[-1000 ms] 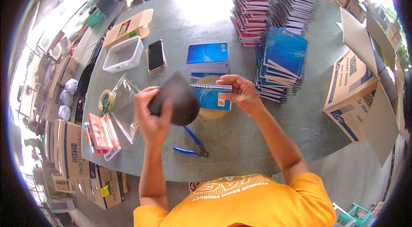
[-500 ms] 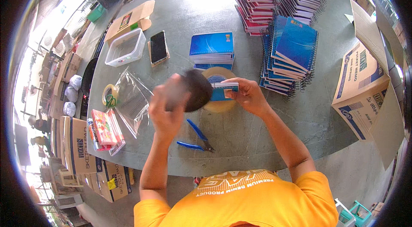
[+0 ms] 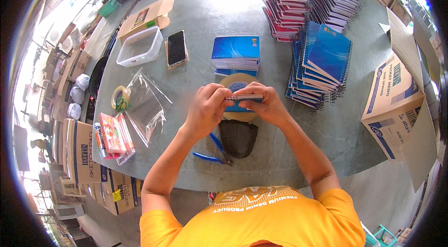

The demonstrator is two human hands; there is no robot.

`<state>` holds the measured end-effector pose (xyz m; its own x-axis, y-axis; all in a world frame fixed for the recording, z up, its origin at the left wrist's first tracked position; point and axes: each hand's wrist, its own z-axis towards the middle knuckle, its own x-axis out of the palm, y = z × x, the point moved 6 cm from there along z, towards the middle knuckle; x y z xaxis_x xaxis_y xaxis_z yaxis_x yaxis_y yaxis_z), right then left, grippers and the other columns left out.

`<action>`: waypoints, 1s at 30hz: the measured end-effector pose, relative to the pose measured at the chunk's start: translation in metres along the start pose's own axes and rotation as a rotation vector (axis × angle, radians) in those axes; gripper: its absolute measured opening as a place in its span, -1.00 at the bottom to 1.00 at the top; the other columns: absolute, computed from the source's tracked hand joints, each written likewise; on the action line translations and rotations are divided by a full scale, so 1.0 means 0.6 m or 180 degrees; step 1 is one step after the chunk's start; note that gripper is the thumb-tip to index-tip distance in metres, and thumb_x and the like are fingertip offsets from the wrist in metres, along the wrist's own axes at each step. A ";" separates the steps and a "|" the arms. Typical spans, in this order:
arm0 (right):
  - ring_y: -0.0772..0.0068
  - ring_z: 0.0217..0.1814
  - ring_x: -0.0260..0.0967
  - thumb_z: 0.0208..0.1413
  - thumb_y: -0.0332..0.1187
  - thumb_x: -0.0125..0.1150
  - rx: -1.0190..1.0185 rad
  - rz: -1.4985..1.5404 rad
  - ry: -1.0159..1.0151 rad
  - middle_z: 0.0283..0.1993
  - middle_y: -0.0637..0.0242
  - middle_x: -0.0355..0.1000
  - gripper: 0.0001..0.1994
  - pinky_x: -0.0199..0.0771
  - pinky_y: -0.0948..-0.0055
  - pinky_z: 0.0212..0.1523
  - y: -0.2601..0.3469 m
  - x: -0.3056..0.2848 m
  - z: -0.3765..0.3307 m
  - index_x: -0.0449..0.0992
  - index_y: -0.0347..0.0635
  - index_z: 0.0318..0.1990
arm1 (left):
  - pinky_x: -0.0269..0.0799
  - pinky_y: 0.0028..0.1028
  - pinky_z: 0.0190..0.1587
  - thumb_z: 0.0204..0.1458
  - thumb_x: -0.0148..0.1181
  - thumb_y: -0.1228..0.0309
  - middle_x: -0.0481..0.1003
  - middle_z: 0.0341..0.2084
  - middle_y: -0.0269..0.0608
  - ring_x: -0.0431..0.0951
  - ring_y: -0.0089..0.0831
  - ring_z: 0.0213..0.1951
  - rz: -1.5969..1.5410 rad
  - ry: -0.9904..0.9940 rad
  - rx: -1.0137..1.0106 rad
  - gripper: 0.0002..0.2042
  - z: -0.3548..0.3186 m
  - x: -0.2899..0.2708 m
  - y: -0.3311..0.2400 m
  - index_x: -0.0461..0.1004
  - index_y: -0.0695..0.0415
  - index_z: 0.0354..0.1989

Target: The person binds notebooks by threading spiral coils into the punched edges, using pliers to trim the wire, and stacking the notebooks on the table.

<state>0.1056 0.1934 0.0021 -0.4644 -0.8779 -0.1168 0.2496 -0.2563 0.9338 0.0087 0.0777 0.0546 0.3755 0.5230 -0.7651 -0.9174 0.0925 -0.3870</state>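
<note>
My L fingers (image 3: 212, 92) & R fingers (image 3: 257, 90) both pinch the sm notebook (image 3: 247, 97) edge-on; if either grip slackens, it prob slips twd the blk pad (image 3: 238, 139), near side

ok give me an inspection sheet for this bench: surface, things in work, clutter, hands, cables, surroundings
Surface: grey-green table, marked and scuffed
Things in work: small spiral notebook held edge-on; stacked blue notebooks just beyond; blue spiral pile to the right
Clutter: blue-handled pliers beside a dark rounded object; phone; clear tub; plastic wrap
Hands: left hand and right hand both grip the small spiral notebook
Cables: nothing seen
Surroundings: open carton at right; cartons at left
</note>
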 end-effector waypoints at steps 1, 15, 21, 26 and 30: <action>0.55 -0.18 0.39 -0.10 -0.54 0.33 0.0071 0.0059 -0.0010 -0.23 0.40 0.47 -0.74 0.38 0.60 -0.15 0.000 -0.002 0.001 0.56 -0.21 -0.17 | 0.33 -0.33 -0.21 -0.15 0.30 0.46 0.45 -0.37 -0.16 0.47 -0.20 -0.26 0.0099 0.0084 -0.0013 -0.77 0.001 0.000 -0.002 0.44 0.14 -0.29; 0.56 -0.10 0.42 -0.04 -0.55 0.28 0.0203 0.0798 -0.0411 -0.19 0.34 0.52 -0.77 0.41 0.56 -0.09 -0.007 0.003 -0.010 0.55 -0.23 -0.17 | 0.26 -0.26 -0.21 -0.11 0.27 0.36 0.43 -0.43 -0.18 0.41 -0.19 -0.31 0.0579 0.0047 0.0159 -0.80 0.019 -0.002 -0.027 0.39 0.13 -0.38; 0.53 -0.12 0.43 -0.10 -0.55 0.32 0.0092 -0.0171 -0.0221 -0.19 0.32 0.51 -0.71 0.44 0.54 -0.10 0.012 -0.012 -0.014 0.54 -0.23 -0.14 | 0.25 -0.21 -0.06 -0.23 0.34 0.38 0.38 -0.18 -0.14 0.37 -0.17 -0.10 0.0469 0.1335 -0.0073 -0.60 -0.058 -0.018 -0.045 0.35 0.13 -0.19; 0.47 -0.26 0.46 -0.15 -0.50 0.38 -0.0148 -0.0639 -0.0009 -0.27 0.28 0.52 -0.75 0.45 0.50 -0.21 0.036 0.005 0.000 0.58 -0.22 -0.23 | 0.19 -0.16 0.13 -0.34 0.40 0.39 0.30 0.03 -0.10 0.25 -0.13 0.12 0.1111 0.2500 0.0274 -0.23 -0.173 0.023 -0.009 0.21 0.06 0.18; 0.25 -0.28 0.48 -0.16 -0.37 0.40 -0.0082 -0.0549 -0.0210 -0.34 0.21 0.51 -0.78 0.43 0.42 -0.24 0.023 0.009 0.004 0.59 -0.23 -0.31 | 0.18 -0.08 0.12 -0.22 0.27 0.32 0.35 -0.15 -0.04 0.32 -0.08 0.00 0.1275 0.2912 -0.0195 -0.35 -0.197 0.004 -0.002 0.24 -0.02 0.17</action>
<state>0.1046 0.1859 0.0153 -0.5566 -0.7918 -0.2514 0.1826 -0.4118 0.8928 0.0262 -0.0211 -0.0078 0.0206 -0.3498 -0.9366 -0.9998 -0.0051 -0.0200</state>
